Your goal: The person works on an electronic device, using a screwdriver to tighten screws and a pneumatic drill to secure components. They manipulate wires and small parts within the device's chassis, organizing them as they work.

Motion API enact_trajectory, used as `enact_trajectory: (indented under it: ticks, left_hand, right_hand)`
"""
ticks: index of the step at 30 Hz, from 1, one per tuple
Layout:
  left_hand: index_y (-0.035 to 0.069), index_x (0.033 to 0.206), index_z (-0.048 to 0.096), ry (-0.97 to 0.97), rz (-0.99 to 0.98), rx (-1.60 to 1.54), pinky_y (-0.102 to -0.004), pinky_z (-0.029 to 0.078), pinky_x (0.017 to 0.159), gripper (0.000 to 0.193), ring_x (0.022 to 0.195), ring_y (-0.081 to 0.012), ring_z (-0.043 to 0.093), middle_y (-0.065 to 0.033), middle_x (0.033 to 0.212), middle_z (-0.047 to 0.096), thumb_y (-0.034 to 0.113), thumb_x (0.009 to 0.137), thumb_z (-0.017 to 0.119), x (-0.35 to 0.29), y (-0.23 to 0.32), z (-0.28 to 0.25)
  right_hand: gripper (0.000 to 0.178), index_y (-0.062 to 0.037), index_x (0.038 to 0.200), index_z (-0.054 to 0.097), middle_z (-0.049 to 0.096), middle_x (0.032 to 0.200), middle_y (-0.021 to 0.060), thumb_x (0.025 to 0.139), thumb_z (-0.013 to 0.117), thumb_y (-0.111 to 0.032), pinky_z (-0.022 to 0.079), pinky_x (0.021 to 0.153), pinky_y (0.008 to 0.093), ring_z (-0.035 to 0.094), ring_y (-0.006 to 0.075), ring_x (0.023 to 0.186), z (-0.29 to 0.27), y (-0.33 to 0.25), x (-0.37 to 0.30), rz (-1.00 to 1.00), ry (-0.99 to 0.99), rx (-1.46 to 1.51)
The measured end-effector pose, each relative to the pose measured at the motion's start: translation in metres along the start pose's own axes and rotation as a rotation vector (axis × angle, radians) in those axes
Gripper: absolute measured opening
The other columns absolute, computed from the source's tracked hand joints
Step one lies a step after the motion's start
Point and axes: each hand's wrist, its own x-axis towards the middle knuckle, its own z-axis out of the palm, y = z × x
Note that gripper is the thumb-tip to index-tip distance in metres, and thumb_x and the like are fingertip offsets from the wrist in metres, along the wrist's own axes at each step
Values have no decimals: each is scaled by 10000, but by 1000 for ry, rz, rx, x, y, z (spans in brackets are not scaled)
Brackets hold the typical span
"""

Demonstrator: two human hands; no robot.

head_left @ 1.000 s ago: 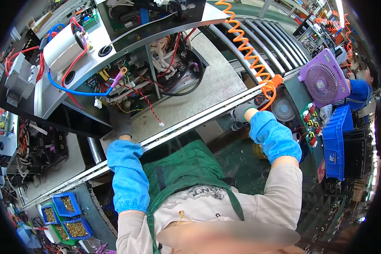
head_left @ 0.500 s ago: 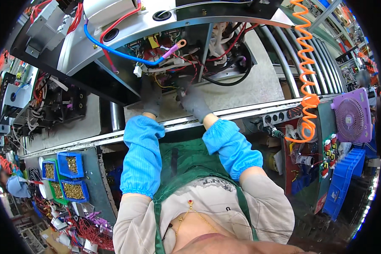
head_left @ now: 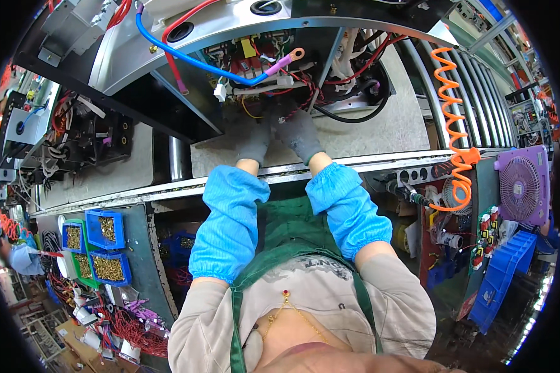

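Both my hands wear grey gloves and reach into the low opening of a large metal equipment housing (head_left: 230, 65). My left hand (head_left: 253, 142) is under the wiring beside a thin yellow wire (head_left: 250, 112); its fingers are lost in shadow. My right hand (head_left: 300, 135), close beside it, is closed at the twisted red wires (head_left: 297, 112), whose end lies across the glove's fingers. Above the hands hangs a thick blue cable (head_left: 196, 69) with a purple sleeve and a copper ring terminal (head_left: 297, 54). A white connector (head_left: 220, 92) dangles to its left.
A metal-edged worktop (head_left: 379, 137) lies under the housing, with rollers (head_left: 473, 99) to the right. An orange coiled hose (head_left: 451, 118) hangs there, near a purple fan (head_left: 521, 183) and a blue crate (head_left: 503, 280). Bins of brass hardware (head_left: 110, 267) stand at left.
My hands have come closer together, the left moving right toward the right hand. The housing and its cables appear shifted slightly right and down in view.
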Motion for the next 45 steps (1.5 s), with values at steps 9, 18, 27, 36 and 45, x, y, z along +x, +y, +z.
enact_trajectory:
  ticks: [9, 18, 27, 36, 45]
  left_hand:
    - [58, 962, 654, -270, -219, 85, -414, 480, 739, 375, 838, -336, 615, -178, 889, 643, 358, 750, 583, -1, -1, 15]
    - [85, 985, 636, 34, 296, -98, -405, 467, 810, 261, 944, -341, 590, -166, 1036, 607, 223, 766, 608, -9, -49, -2]
    - [42, 1014, 534, 179, -98, -273, -441, 460, 760, 533, 928, -375, 591, -189, 980, 617, 466, 735, 698, 22, -29, 5]
    - [37, 1065, 506, 154, -57, -294, -410, 474, 779, 533, 944, -355, 599, -187, 990, 620, 389, 729, 723, 29, -40, 19]
    - [49, 1106, 570, 201, 83, -154, -387, 440, 847, 489, 981, -305, 576, -146, 1043, 609, 390, 774, 685, 31, -50, 23]
  right_hand:
    - [284, -77, 1015, 634, 628, 996, 196, 782, 593, -235, 479, 798, 419, 573, 380, 974, -3, 5, -3, -256, -2, -2]
    - [350, -97, 1028, 615, 643, 921, 156, 775, 593, -338, 502, 686, 421, 614, 348, 841, 11, 23, 25, -247, -106, -549]
    - [292, -83, 842, 673, 651, 788, 166, 765, 558, -340, 500, 653, 401, 641, 313, 772, 16, 3, 35, -494, -334, -926]
    - [238, -44, 836, 646, 648, 780, 160, 768, 571, -259, 507, 645, 414, 635, 321, 731, 19, 2, 16, -465, -70, -587]
    - [192, -75, 864, 644, 646, 805, 160, 757, 578, -221, 503, 612, 429, 630, 334, 708, 27, 13, 23, -340, -141, -580]
